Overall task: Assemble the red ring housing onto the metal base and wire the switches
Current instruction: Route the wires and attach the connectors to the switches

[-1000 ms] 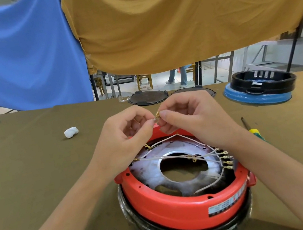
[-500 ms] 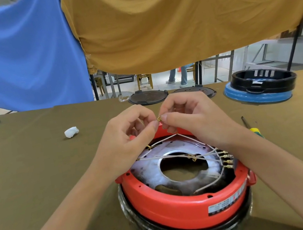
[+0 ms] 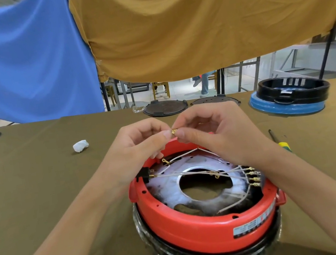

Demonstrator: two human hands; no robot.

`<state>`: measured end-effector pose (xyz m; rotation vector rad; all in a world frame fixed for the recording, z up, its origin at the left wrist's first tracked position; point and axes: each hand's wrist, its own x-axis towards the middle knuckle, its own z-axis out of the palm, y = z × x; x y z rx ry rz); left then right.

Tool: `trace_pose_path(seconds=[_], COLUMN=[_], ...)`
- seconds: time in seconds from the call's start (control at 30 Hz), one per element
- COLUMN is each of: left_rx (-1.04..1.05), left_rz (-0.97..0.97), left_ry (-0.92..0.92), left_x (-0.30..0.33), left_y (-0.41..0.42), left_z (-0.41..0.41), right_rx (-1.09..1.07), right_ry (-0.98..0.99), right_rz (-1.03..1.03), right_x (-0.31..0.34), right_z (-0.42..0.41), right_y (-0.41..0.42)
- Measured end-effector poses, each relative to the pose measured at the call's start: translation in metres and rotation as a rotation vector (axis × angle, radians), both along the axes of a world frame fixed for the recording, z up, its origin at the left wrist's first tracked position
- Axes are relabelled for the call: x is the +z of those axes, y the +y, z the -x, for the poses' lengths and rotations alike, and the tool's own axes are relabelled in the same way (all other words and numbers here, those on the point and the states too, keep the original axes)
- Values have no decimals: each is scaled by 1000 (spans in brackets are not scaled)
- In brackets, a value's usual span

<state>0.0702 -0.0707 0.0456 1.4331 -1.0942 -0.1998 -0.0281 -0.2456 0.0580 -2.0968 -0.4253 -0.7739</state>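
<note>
Pinching brass terminal [image 3: 173, 131] above far rim of red ring housing [image 3: 202, 227]: our left hand [image 3: 141, 145] and right hand [image 3: 215, 132], fingertips clamped on it together. Housing seated on metal base [image 3: 198, 189]. Terminal tiny, light, slippery; white wire [image 3: 192, 171] thin, limp. We judge: grip at crimp, not lead.

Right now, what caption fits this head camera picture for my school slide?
Both hands pinch a small brass connector above the red ring, with white wires crossing inside.
</note>
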Motion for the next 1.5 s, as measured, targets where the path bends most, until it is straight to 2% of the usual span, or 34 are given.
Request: trace_pose_path(seconds=[0.23,0.47,0.57,0.7,0.83,1.0,1.1,1.33,1.5], left_rx=[-27,30,64,19,146,154,178,167,249], left_rz=[9,76,67,79,114,105,107,49,2], left_ry=[24,102,6,-29,-80,-252,-293,-424,-526], left_x=[0,-1,-1,-1,0,-1,-1,1,0], left_y=[2,0,0,-1,1,1,3,4,2], left_z=[-1,-2,0,4,-2,-1,-4,-5,-4], right_rx=[18,81,92,106,125,141,128,246,226], right_ry=[-39,18,17,50,129,197,218,486,528], right_rz=[-7,-197,-206,-208,-230,-202,-231,-403,-411], right_x=[-3,-1,-1,-1,0,-1,1,1,3], right_z=[0,-3,-4,-4,-4,-4,-2,-1,-1], right_y=[1,1,0,-2,-3,-1,-1,-4,-3])
